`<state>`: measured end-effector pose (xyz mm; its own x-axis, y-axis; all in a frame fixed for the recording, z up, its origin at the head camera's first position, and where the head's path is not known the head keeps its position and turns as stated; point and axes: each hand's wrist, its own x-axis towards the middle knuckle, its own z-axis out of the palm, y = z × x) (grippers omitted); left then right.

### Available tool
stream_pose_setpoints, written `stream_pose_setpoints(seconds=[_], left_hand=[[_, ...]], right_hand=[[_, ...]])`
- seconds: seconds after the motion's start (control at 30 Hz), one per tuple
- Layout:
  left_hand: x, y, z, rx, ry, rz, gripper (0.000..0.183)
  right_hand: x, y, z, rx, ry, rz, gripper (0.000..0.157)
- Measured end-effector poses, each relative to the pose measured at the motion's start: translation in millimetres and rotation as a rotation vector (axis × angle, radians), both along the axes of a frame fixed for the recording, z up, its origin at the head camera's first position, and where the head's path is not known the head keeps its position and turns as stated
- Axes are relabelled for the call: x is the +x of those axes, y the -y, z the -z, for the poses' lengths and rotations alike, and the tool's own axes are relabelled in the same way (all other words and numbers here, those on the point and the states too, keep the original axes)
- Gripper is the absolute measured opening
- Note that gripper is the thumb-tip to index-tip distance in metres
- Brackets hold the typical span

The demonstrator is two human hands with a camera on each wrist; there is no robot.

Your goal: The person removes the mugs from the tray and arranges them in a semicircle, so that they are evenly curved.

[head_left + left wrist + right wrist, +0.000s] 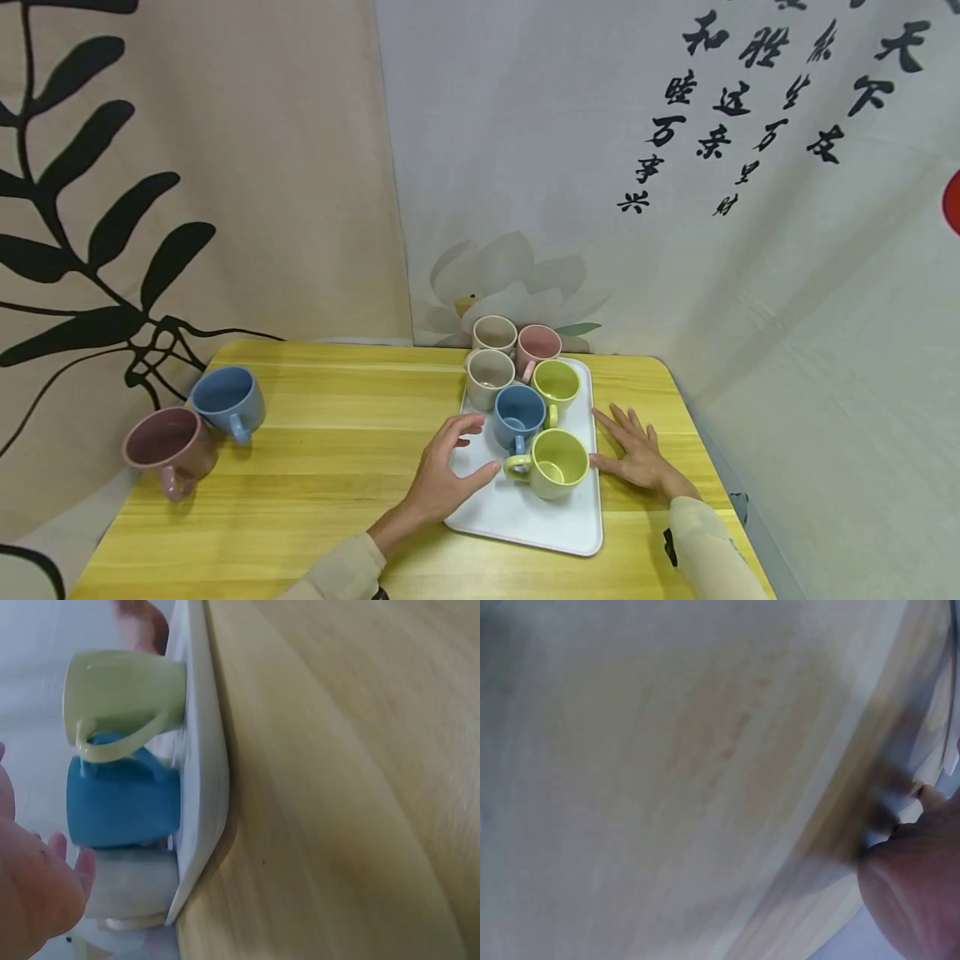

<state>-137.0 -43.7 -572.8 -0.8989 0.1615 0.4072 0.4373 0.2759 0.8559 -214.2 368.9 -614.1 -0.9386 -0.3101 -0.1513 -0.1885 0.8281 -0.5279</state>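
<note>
Only the head view shows a pink mug (168, 443) and a blue mug (227, 396) on the table's (337, 475) left. Next, the left hand (442, 479), fingers loosely parted and holding nothing, hovers beside the front green mug (559, 463). That mug stands on the white tray (517, 518); the left wrist view adds its base sitting flat. Rightmost, the right hand (637, 457) spreads its fingers by the tray's edge; contact is unclear, the right wrist view being blurred.

A yellow wood-grain table with rounded corners (337, 467) bears a low-rimmed, rectangular white tray (517, 518); at the table's left stand a round blue mug (232, 402) and a round dusty-pink mug (171, 446), possibly touching.
</note>
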Motion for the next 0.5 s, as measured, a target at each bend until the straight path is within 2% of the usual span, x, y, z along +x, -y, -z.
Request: stream_pose_setpoints(seconds=[0.33,0.5], left_hand=[[2.9,-14,10.6,0.002,-0.083,0.055,0.060],[4.4,-22,12.3,-0.004,-0.083,0.098,0.057]], right_hand=[[1.0,1,-1.8,0.017,-0.004,0.001,0.094],[0.9,1,-1.7,0.019,-0.007,0.001,0.094]])
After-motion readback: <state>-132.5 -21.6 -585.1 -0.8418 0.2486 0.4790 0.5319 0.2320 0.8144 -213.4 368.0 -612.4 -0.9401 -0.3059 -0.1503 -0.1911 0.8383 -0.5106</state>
